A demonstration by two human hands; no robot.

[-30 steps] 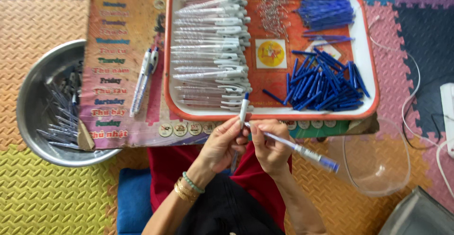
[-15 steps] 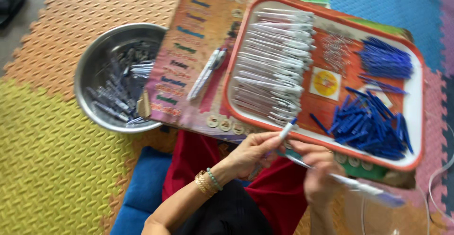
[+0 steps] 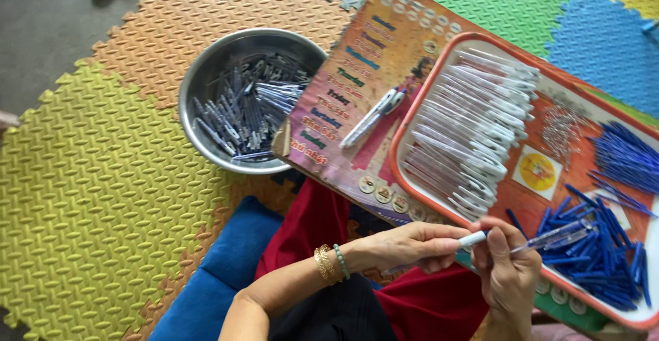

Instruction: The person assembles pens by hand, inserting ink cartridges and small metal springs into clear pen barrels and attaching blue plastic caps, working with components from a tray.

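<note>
Far left: foam floor mat [image 3: 103,176] in yellow, orange, green and blue interlocking tiles. On it, a round steel bowl [image 3: 206,73] holding a heap of assembled pens [image 3: 250,104], grey and white. Just right of the bowl, touching its rim, a printed board [image 3: 384,46] laid slantwise, with two loose pens [image 3: 374,116] lying side by side on it. Near the lower left, a blue cushion [image 3: 220,272] under red fabric.

Near centre: left hand [image 3: 412,245], gold bangles and a green bead bracelet at the wrist, fingers closed around a white pen cap end [image 3: 472,239], pinched at the tips. Right of it, almost touching, right hand [image 3: 508,272], fingers curled, gripping a clear pen barrel [image 3: 556,237] with a blue refill inside, its tip pointing right over the tray. Cap end and barrel meeting between the two hands, just at the near edge of the tray.

Right: orange-rimmed tray [image 3: 405,135] resting on the board. Inside, a stacked row of clear pen barrels [image 3: 473,128], farther right a small pile of metal springs [image 3: 563,125], then blue refills [image 3: 604,245] heaped near and a tidier bundle of blue parts [image 3: 628,156] far right.
</note>
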